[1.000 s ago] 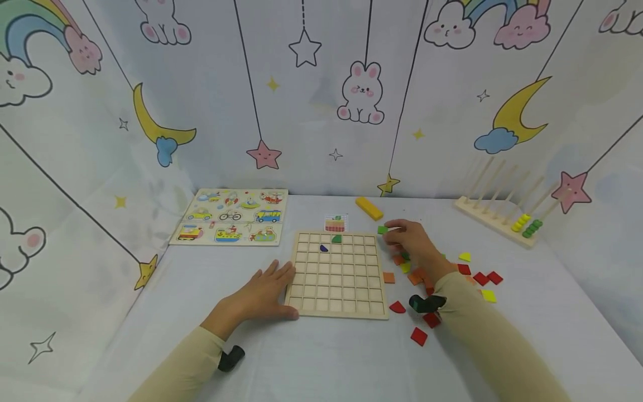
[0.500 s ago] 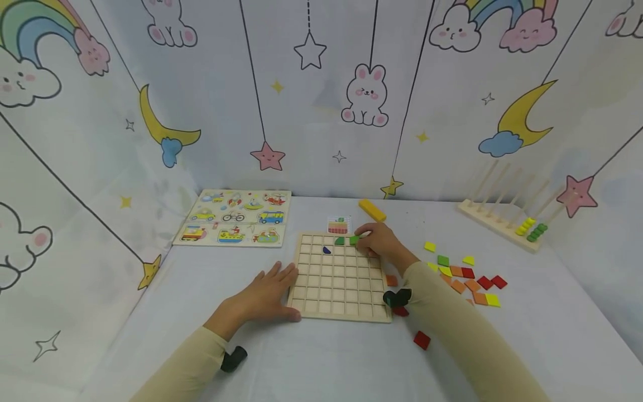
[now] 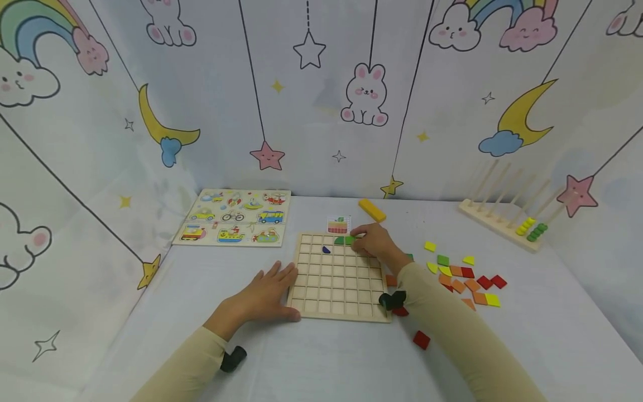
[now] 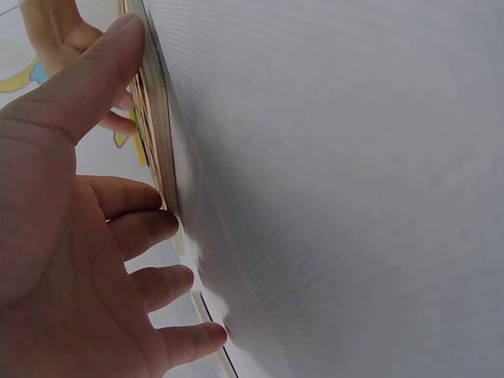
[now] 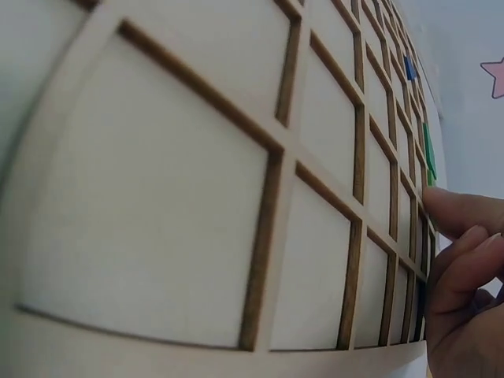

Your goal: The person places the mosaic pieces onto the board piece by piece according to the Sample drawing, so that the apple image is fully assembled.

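Observation:
A wooden grid board [image 3: 331,291] lies flat before me. My left hand [image 3: 262,296] rests at its left edge with fingers spread, the thumb near the lower corner. At the board's top row my right hand [image 3: 378,244] pinches a light green tile [image 3: 349,239], partly hidden by the fingers. Directly left of it sits a dark green tile with a curved edge [image 3: 339,241]. A small dark blue piece [image 3: 326,250] lies in the row below. In the right wrist view the thumb [image 5: 457,211] is right at the light green tile, with the other fingers curled.
Behind the board lies a small picture card [image 3: 339,225], with a yellow block [image 3: 372,210] beyond it. Loose red, orange, yellow and green tiles [image 3: 458,286] are scattered to the right. A vehicle puzzle board [image 3: 251,229] is back left; a peg rack with beads [image 3: 494,223] stands back right.
My right hand has carried the light green tile from beyond the board's right edge to the top row, then slid it slightly left against the dark green one. The left hand stays put.

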A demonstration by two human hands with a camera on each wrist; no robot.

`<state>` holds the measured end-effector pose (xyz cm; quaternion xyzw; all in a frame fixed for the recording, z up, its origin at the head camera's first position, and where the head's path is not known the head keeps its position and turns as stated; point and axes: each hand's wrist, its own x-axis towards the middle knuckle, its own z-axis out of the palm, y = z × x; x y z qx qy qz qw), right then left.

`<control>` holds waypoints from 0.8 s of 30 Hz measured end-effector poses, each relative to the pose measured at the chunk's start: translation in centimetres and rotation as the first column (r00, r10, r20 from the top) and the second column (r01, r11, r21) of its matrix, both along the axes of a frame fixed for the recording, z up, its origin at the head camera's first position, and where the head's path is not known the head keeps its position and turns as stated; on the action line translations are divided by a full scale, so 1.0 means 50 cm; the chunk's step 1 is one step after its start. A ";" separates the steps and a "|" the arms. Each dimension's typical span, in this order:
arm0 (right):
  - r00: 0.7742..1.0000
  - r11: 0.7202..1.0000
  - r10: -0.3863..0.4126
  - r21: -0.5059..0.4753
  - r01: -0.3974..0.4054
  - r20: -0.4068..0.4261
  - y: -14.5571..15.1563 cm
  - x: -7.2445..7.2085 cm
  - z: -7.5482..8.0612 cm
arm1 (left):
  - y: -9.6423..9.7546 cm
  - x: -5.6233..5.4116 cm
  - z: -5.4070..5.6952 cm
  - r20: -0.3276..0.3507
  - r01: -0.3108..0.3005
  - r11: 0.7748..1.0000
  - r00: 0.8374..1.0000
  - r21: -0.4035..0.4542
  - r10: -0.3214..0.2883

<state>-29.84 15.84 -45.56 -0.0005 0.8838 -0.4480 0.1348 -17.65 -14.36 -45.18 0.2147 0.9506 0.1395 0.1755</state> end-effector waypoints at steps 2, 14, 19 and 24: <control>1.000 1.000 0.004 0.029 -0.004 -0.013 0.008 0.004 -0.001 | 0.001 0.001 -0.001 0.002 0.002 1.000 1.000 -0.003 -0.002; 0.995 0.997 -0.071 -0.020 0.073 0.073 0.261 0.062 0.047 | 0.001 0.005 0.005 0.002 -0.006 1.000 1.000 -0.007 0.006; 0.997 0.994 -0.014 0.106 0.006 0.080 0.299 0.088 0.038 | 0.000 0.007 0.007 -0.002 -0.003 1.000 1.000 -0.003 0.003; 0.998 0.981 0.030 0.187 -0.039 0.050 0.278 0.097 0.020 | 0.003 0.005 0.003 -0.008 0.008 1.000 1.000 -0.001 -0.008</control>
